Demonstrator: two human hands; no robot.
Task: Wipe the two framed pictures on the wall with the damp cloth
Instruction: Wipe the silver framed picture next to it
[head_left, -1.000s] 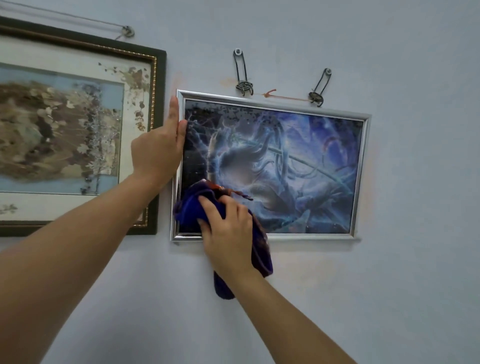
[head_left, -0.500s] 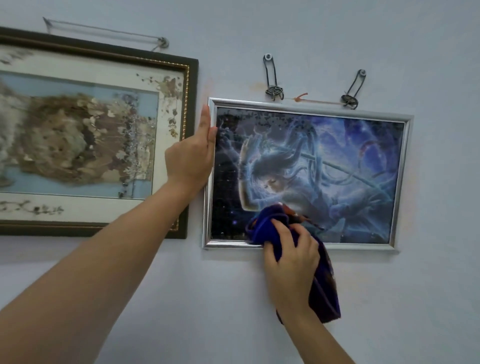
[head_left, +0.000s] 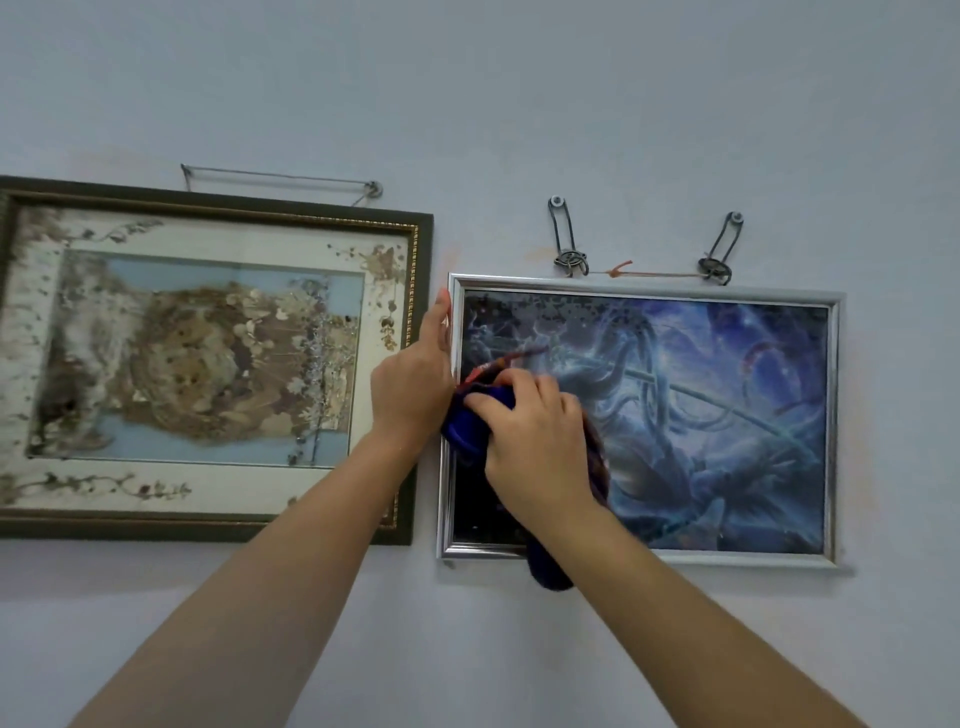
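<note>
Two framed pictures hang side by side on the wall. The silver-framed blue fantasy picture (head_left: 727, 405) is on the right. The dark-framed brown and pale picture (head_left: 208, 358) is on the left. My right hand (head_left: 535, 441) presses a dark blue cloth (head_left: 470, 426) against the left part of the blue picture's glass; the cloth's tail hangs below the frame's bottom edge. My left hand (head_left: 415, 379) grips the silver frame's left edge, fingers pointing up, between the two frames.
Two metal wire hooks (head_left: 569, 244) joined by an orange string hold the silver frame from above. A wire hanger (head_left: 280, 179) sits above the dark frame. The pale blue wall (head_left: 519, 104) fills the rest of the view.
My right hand has slid the cloth from the bottom middle of the blue picture up and left to its left side. My left hand stays on the frame's left edge. The camera has tilted.
</note>
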